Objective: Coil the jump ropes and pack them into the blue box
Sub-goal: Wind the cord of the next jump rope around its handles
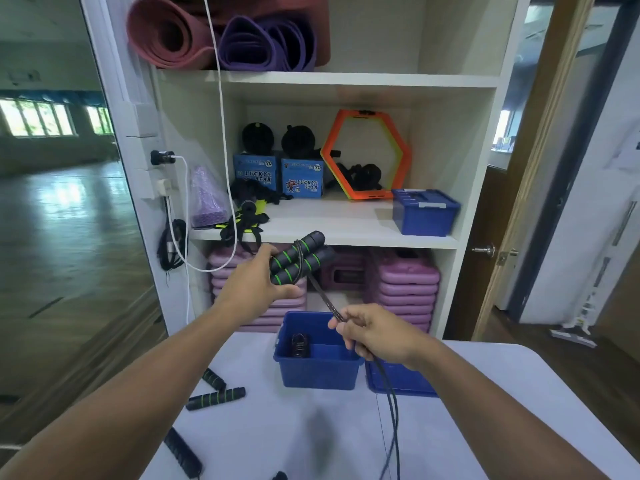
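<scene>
Black foam jump-rope handles with green rings [299, 259], two of them laid side by side, are gripped together in the left hand [254, 285], with the fingers curled round their lower ends. We note the pair is raised clear of the pale counter [277, 438], its long axis tilted up and to the right, toward the shelves. One turn of the thin black cord [323, 296] already crosses the handles about midway. From there the cord runs taut, down and to the right, into the right hand [377, 336], which pinches the doubled strand between thumb and curled fingers. Below that hand the slack falls in two lines toward the near edge of the counter and out of view. So the free length lies on the right hand's side, lower than the handles and nearer to us, and it meets their axis at a steep angle. We judge the next wrap depends on this: the right hand would carry cord round the bundle while the left holds it steady. The open blue plastic box [317, 375] stands on the counter below the two hands, with one dark coiled rope [299, 344] in its left part. A flat blue lid [398, 382] lies just beside it on the right. More green-ringed handles [216, 398] lie loose on the counter to the left, not yet coiled.
</scene>
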`<state>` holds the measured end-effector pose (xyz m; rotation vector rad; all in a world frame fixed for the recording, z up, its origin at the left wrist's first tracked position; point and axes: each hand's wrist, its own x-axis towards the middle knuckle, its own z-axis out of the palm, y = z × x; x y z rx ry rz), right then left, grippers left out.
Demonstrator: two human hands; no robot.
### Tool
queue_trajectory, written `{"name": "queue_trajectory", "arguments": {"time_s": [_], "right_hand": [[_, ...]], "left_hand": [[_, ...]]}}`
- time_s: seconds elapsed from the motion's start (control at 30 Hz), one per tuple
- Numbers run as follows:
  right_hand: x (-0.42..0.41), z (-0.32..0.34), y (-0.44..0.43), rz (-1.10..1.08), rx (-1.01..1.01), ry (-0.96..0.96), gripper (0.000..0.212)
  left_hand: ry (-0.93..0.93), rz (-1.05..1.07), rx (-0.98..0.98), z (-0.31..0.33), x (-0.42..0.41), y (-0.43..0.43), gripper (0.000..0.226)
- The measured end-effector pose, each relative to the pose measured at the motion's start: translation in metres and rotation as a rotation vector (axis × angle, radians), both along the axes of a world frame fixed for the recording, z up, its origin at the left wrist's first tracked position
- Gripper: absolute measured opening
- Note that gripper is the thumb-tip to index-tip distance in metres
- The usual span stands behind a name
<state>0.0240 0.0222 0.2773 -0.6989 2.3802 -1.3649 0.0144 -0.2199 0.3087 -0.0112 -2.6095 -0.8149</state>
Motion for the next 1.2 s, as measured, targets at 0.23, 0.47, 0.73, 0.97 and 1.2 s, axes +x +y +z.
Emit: {"name": "queue_trajectory", "arguments": {"time_s": [0.23,0.47,0.73,0.97,1.2], "right_hand": [[0.001,0.028,0.008,-0.030,0.125,0.170,0.023],[-0.017,0.065,0.009,-0.106,0.171,0.531,0.017],[-0.027,0.089,0.008,-0.066,-0.035,0.568,0.013],[-0.034,0.078,0.020,-0.058,-0.309,0.288,0.008],[-0.033,0.016,0.002,-0.104,-0.471,0.069,0.034]], "left_hand": [[0.064,0.047,-0.150,0.000,-0.008,-0.001,0.063],[-0.120,-0.140,-0.269,-0.005,0.000,-0.005,0.074],[-0.215,-0.461,-0.265,0.012,0.042,0.015,0.070],[-0.216,-0.636,0.082,0.030,0.063,0.013,0.060],[-0.170,-0.585,0.396,0.018,0.047,0.016,0.065]]}}
